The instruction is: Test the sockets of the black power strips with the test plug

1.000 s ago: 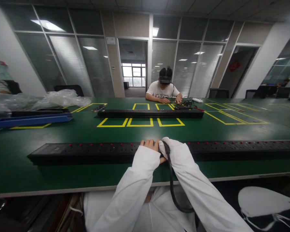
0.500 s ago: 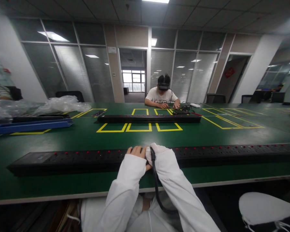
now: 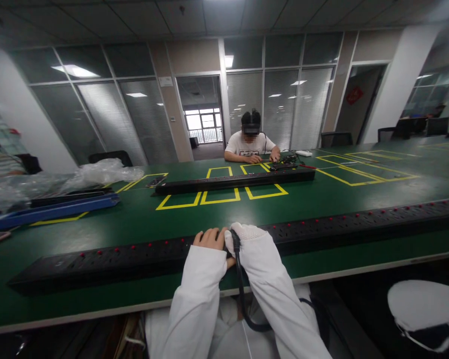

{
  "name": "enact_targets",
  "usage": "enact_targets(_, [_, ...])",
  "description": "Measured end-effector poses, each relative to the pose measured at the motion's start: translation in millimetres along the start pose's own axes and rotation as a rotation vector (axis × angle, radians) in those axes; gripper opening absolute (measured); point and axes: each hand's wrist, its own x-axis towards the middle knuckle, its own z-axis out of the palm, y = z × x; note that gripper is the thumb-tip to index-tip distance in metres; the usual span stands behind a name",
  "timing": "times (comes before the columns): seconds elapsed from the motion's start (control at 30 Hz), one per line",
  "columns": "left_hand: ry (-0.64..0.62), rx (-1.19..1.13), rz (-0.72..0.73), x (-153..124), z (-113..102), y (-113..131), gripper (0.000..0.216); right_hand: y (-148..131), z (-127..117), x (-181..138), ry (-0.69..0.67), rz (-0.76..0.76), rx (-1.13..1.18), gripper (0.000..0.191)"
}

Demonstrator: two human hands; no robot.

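The counter [image 3: 340,199] is dark green, marked with bright yellow taped rectangles [image 3: 220,201]. The near power strip [image 3: 115,257] is black with a row of small red switches [image 3: 149,245]; the far power strip [image 3: 235,182] is plain black. The right grip [image 3: 247,235] is covered in white fabric with a fine dotted mesh, and the sleeves [image 3: 198,299] are white. The cable [image 3: 241,299] is black. At the left lie a blue rail [image 3: 52,209] and clear, glossy plastic wrap [image 3: 97,172]. The co-worker's shirt [image 3: 250,144] is white.

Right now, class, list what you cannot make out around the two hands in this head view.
- Head view: where the black cable ends, hidden between left hand and right hand.
- power strip: right end cut off by the frame edge.
- items before the far person: too small.
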Motion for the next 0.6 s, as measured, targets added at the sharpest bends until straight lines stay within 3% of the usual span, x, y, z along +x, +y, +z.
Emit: enact_targets(0.6, [0.038,-0.038,-0.007,-0.2,-0.2,0.5,0.066,1.5,5.1,-3.3,0.128,-0.048,-0.103,0.04])
